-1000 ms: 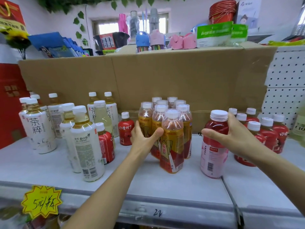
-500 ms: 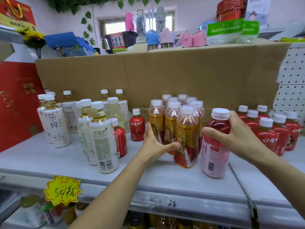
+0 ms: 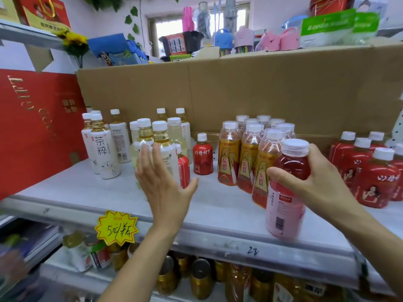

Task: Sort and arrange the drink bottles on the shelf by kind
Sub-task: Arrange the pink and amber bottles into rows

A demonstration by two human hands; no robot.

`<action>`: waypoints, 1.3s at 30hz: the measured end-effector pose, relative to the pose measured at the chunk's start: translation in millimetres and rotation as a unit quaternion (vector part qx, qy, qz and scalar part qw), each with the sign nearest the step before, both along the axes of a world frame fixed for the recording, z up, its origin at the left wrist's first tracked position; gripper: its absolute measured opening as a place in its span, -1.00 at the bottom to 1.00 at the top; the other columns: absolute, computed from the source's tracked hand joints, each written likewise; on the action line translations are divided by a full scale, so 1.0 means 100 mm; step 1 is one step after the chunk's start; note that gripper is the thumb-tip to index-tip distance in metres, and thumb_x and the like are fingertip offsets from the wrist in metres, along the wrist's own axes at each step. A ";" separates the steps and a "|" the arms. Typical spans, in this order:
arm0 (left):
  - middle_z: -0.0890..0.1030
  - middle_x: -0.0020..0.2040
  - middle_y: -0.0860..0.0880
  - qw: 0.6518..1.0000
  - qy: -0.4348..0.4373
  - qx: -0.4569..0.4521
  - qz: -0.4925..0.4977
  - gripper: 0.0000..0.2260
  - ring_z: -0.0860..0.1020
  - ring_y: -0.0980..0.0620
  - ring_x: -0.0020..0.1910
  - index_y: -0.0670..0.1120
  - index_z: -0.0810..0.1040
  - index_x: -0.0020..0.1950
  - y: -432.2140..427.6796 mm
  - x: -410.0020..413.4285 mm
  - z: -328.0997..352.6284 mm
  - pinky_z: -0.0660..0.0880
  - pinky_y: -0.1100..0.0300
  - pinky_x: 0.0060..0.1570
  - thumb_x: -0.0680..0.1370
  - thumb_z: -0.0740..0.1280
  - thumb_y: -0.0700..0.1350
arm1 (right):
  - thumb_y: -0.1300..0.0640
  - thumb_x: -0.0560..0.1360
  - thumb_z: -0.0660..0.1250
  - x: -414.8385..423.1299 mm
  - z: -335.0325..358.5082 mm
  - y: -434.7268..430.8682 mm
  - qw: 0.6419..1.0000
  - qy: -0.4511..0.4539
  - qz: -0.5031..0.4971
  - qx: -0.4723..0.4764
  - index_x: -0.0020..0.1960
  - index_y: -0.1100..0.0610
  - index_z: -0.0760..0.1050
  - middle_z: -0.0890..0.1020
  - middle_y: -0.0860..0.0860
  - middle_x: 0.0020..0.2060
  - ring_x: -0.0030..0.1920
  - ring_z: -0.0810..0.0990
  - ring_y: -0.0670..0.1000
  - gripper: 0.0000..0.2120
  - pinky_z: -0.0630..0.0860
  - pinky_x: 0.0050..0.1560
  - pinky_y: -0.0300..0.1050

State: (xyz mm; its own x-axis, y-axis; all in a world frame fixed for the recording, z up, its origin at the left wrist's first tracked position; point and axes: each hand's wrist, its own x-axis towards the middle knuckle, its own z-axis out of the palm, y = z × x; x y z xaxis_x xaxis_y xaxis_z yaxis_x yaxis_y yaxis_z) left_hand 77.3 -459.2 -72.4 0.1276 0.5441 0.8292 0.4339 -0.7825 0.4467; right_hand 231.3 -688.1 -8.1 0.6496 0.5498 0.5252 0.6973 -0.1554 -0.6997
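Holding the pink bottle upright at the shelf front, our right hand curls its fingers round the upper part. Our left hand, fingers spread and empty, is nearer the stray red bottle, which stands upright just beyond it, beside the tea bottles.

Bright, even light; glare from rear window. Motion blur on left hand; lower-left corner smeared, possibly unfocused. Wide-angle bending at edges.
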 end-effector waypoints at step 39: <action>0.51 0.07 0.10 0.925 -0.073 -0.248 -0.278 -0.76 0.51 0.06 0.09 0.02 0.43 0.32 -0.29 0.59 0.28 0.46 0.09 0.07 0.65 0.26 -0.05 | -0.06 0.37 0.51 0.06 -0.36 -0.29 0.986 0.153 0.034 0.061 0.25 -0.06 0.39 0.59 -0.17 0.06 0.04 0.56 -0.23 -0.47 0.43 -0.13 -0.34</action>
